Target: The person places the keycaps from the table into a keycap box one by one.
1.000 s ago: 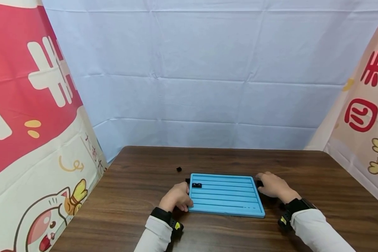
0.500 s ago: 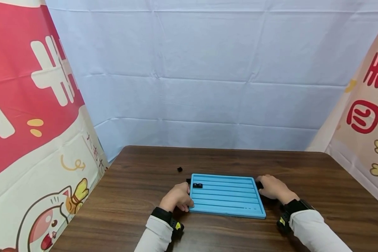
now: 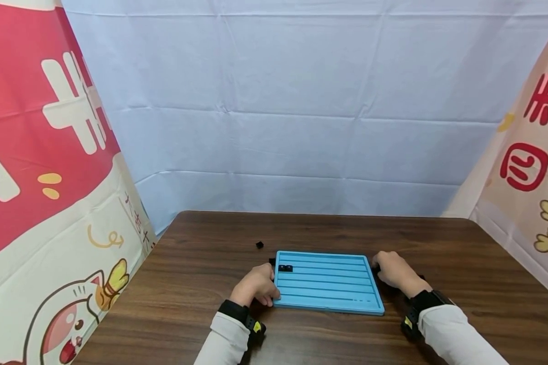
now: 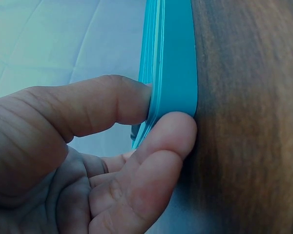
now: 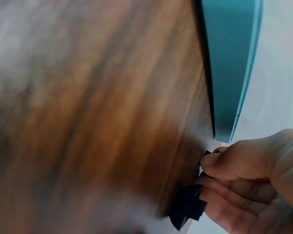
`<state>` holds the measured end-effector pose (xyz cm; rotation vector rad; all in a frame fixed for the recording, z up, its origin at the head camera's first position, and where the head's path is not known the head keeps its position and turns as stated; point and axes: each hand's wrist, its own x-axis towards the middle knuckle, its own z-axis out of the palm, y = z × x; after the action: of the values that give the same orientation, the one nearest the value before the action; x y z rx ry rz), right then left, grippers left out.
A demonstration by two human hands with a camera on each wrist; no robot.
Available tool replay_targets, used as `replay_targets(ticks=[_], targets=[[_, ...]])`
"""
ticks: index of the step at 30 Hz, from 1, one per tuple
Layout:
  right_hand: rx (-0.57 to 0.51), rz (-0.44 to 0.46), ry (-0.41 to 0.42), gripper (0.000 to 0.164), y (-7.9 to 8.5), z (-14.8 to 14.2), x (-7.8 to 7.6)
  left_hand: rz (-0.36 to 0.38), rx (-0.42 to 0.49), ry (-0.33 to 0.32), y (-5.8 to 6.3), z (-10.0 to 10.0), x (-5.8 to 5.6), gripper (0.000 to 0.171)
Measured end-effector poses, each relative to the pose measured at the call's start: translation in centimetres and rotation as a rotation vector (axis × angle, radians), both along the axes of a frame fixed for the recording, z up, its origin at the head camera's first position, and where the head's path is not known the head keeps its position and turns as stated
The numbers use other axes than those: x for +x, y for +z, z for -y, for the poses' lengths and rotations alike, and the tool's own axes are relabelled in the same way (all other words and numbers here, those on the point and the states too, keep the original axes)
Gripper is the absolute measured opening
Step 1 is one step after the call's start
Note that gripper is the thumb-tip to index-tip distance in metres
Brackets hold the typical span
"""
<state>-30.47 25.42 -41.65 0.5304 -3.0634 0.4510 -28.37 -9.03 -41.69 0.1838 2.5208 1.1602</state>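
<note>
A shallow blue tray (image 3: 329, 284) with long parallel ridges lies on the table. My left hand (image 3: 257, 286) pinches its near left corner, thumb over the rim (image 4: 156, 58) and fingers against the outer side. Two small black pieces (image 3: 285, 268) sit side by side in a row near the tray's left end. Beside the right end, my right hand (image 3: 395, 269) is low over the table, thumb and fingers (image 5: 239, 158) closed around a small black piece (image 5: 207, 152) that they mostly hide. Another black piece (image 5: 188, 207), with a rounded side and a stubby projection, lies by these fingers.
Behind the tray, a loose black piece (image 3: 260, 245) lies on the dark wooden table (image 3: 210, 238). One more black bit (image 3: 272, 261) shows at the tray's left edge, beyond the left hand. Pale cloth (image 3: 292, 101) hangs behind, with printed cloths at both sides.
My right hand has drawn its fingers in beside the tray's right edge, and its wrist has shifted slightly. The left hand, the tray and the two pieces in it stay put.
</note>
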Motion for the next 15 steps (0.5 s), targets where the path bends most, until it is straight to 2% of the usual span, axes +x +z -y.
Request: replay_targets(ticks=[15], targets=[[-0.016,0.019,-0.041,0.019,0.1,0.11,0.15,-0.004,0.004,0.002,0.23,0.03,0.17,0.031]])
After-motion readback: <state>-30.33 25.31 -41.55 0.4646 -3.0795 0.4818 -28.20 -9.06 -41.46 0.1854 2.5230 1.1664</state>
